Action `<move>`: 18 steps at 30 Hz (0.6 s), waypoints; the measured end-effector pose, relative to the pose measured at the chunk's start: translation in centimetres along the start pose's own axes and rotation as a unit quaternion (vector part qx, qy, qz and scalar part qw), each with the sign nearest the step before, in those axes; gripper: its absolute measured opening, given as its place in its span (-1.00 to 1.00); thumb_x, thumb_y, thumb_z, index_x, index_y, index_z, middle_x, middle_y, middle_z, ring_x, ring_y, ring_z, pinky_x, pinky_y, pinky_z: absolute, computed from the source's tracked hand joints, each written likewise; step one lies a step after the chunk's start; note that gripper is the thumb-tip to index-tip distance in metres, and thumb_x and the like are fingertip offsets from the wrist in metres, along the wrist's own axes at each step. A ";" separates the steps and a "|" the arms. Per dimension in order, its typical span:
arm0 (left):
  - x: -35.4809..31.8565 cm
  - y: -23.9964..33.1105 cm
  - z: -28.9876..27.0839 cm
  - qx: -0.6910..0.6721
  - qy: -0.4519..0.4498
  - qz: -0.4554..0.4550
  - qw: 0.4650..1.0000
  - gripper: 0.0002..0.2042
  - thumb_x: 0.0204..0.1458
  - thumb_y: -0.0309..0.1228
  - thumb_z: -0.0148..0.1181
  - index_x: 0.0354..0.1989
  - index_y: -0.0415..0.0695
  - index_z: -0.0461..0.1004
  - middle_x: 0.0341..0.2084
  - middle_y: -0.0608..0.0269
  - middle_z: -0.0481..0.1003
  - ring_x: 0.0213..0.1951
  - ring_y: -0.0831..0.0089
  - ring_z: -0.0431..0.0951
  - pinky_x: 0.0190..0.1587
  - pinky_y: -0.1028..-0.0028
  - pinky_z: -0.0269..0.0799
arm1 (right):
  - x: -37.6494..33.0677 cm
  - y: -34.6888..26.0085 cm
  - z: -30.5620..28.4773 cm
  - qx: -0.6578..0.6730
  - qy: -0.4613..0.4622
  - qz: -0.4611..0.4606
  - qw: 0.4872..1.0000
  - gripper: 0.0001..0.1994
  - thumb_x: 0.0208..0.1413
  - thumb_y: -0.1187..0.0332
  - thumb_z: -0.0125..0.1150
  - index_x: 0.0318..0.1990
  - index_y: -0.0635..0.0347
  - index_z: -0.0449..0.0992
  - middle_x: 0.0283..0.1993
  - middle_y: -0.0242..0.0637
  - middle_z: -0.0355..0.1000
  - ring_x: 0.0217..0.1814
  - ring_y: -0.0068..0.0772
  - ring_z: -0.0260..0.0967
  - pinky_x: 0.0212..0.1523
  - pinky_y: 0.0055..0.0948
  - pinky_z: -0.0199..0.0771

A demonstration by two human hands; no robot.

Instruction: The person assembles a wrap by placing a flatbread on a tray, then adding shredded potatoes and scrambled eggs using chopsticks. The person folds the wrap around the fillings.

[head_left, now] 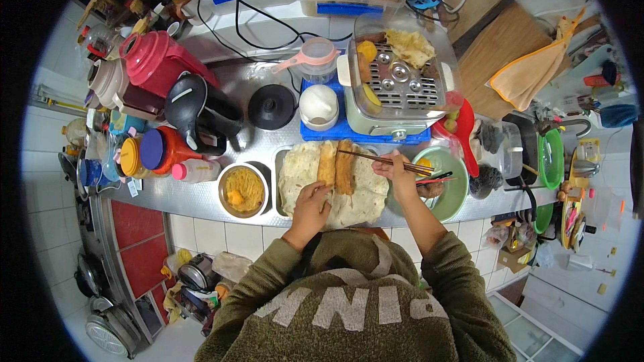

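A large pale flatbread (369, 198) lies spread over a metal tray (277, 208) at the counter's near edge. Two golden-brown fried dough sticks, a left one (327, 163) and a right one (344, 169), rest side by side on it. The fingers of my left hand (310, 209) are closed at the near end of the left stick. In my right hand (400, 175) is a pair of brown chopsticks (376, 158), whose tips reach over the right stick. Left of the tray stands a bowl of yellow shreds (244, 191).
A green bowl (456, 204) holding a few items is right of the flatbread. Behind stands a food steamer (396, 117) with food under a clear cover, beside a white egg-shaped device (318, 105). A black kettle (201, 110), jars and a red ladle (466, 137) crowd the counter.
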State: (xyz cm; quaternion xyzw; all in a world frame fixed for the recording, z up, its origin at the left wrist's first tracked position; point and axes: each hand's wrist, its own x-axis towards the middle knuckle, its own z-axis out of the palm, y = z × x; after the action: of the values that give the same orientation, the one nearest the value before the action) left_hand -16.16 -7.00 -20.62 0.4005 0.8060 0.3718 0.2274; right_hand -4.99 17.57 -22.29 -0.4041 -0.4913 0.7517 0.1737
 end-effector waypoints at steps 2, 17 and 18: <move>-0.2 -0.3 0.8 0.016 0.020 0.020 0.999 -0.66 0.02 -0.53 0.17 0.02 -0.18 0.49 -0.02 0.03 0.40 0.10 0.03 0.35 0.12 0.17 0.33 | -0.4 -0.1 0.1 0.009 -0.012 0.011 1.000 -0.54 0.36 0.03 -0.08 -0.15 0.38 0.41 -0.28 -0.04 0.53 -0.26 -0.23 0.56 -0.18 -0.33 0.62; -0.1 -3.2 0.5 -0.374 -0.040 -0.249 0.892 -0.75 0.25 -0.42 0.01 0.03 -0.12 0.53 -0.14 0.28 0.51 -0.11 0.48 0.44 -0.08 0.39 0.34 | -3.8 -6.0 0.4 -0.201 -0.119 -0.153 0.960 -0.63 0.38 0.18 -0.06 -0.17 0.38 0.52 -0.25 -0.16 0.58 -0.21 -0.42 0.54 -0.13 -0.40 0.55; 0.0 -3.4 -0.3 -0.429 -0.048 -0.298 0.851 -0.75 0.29 -0.39 -0.03 0.04 -0.08 0.53 -0.12 0.37 0.51 -0.13 0.58 0.43 -0.09 0.44 0.32 | -4.6 -9.0 1.2 -0.324 -0.143 -0.169 0.920 -0.72 0.34 0.25 0.01 -0.19 0.33 0.52 -0.24 -0.17 0.57 -0.16 -0.32 0.53 -0.12 -0.33 0.52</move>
State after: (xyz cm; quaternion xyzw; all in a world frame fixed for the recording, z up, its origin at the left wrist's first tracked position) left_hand -18.00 -8.50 -23.07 0.0207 0.6353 0.5752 0.5149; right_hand -4.33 17.87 -12.14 -0.2380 -0.7885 0.5606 0.0854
